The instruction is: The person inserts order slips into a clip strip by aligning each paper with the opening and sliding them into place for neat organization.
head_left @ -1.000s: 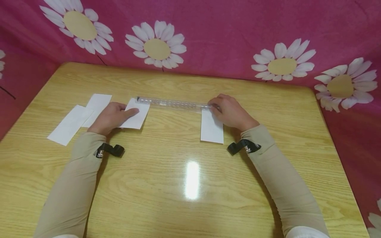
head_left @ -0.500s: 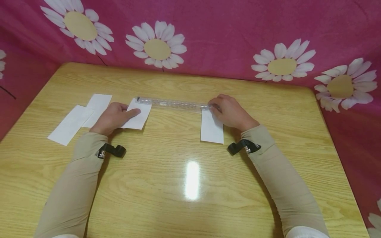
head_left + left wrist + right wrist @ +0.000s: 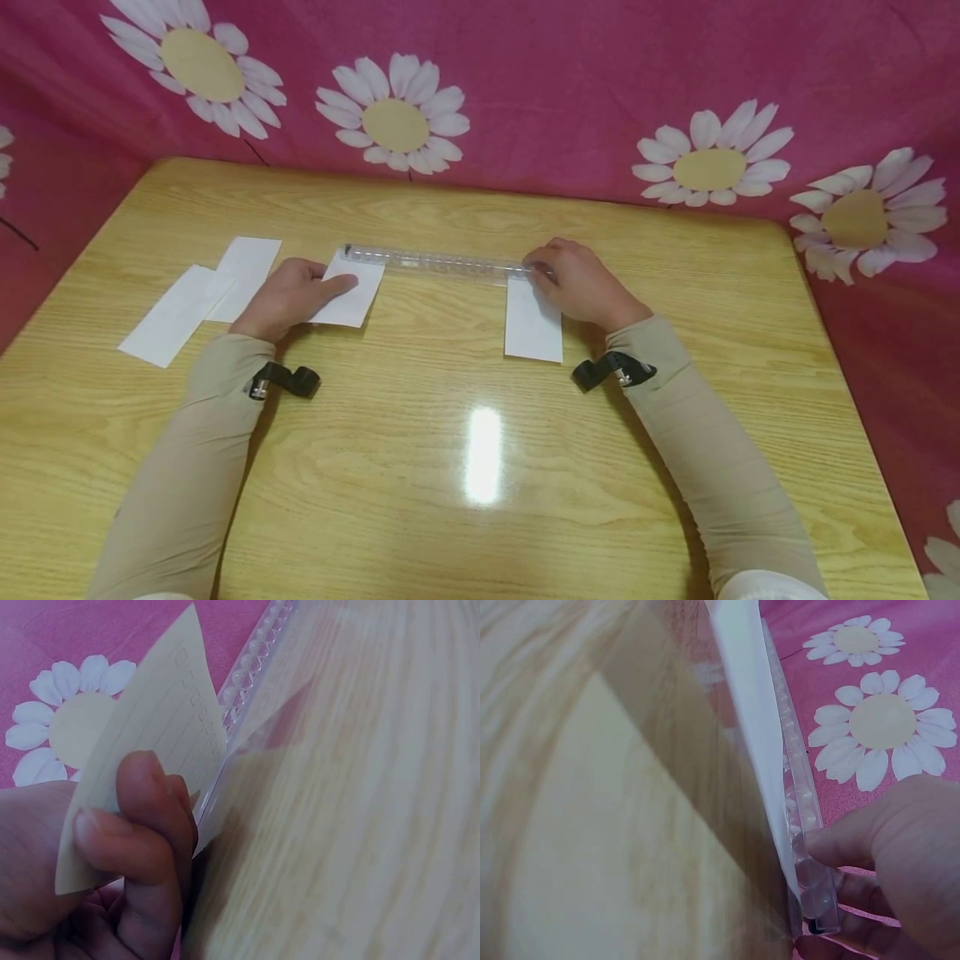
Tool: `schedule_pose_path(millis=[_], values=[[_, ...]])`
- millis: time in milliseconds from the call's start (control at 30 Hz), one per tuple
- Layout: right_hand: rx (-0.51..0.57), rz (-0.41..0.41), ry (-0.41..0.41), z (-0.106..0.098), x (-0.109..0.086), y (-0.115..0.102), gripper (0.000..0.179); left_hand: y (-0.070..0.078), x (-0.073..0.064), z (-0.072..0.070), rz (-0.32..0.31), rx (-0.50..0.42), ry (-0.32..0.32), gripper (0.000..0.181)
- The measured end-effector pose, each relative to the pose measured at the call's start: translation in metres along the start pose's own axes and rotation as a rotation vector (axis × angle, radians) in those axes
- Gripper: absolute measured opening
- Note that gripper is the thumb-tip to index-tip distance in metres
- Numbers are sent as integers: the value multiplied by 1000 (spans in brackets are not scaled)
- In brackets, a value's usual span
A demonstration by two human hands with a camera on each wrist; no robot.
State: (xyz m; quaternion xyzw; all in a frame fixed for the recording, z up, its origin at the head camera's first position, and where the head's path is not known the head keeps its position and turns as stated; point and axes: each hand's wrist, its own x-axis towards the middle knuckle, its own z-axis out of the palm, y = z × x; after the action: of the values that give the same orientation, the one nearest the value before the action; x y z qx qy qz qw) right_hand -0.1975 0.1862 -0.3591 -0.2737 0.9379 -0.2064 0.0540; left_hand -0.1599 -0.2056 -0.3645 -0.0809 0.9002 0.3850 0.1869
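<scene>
A long clear plastic strip with a row of rounded bumps lies across the far part of the table. My left hand pinches a white paper slip, thumb on top and fingers underneath. That slip's upper edge meets the strip's left end; whether it is gripped there I cannot tell. In the left wrist view, the slip's underside has ruled lines and small boxes. My right hand grips the strip's right end, thumb against the bumpy edge. Another white slip extends toward me from that end.
Two more white slips lie partly overlapped to the left of my left hand. The wooden table bears a bright light reflection. Behind it hangs a pink cloth with daisies. Black camera mounts sit on both wrists.
My left hand and its paper slip have shifted slightly to the right along the strip. The right hand and the strip have stayed almost in place.
</scene>
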Motion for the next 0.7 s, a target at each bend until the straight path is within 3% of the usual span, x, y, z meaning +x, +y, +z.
schedule_pose_path(millis=[700], values=[[-20, -19, 11, 0, 1, 1, 32, 5, -3, 2, -13, 12, 15, 54]])
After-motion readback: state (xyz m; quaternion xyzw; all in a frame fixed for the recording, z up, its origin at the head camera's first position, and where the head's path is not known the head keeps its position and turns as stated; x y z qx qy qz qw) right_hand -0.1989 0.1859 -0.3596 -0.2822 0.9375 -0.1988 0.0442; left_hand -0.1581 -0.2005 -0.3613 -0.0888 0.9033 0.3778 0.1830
